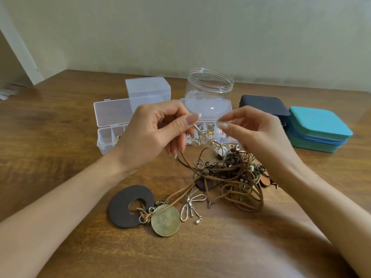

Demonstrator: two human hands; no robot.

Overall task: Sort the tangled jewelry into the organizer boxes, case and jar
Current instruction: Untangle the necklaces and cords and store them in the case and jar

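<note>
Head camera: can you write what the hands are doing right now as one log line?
left hand: pinches beaded chain | right hand: pinches it too | chain: lower end trails into tangle | jar: open

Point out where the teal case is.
In the head view, the teal case sits closed at the far right, just right of the dark blue case.

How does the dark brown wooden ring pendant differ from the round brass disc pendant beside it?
The dark brown wooden ring pendant is larger, with a hole; the round brass disc pendant is smaller and solid. The ring is dark brown, the disc greenish gold. Both are round and lie flat on the table.
</note>
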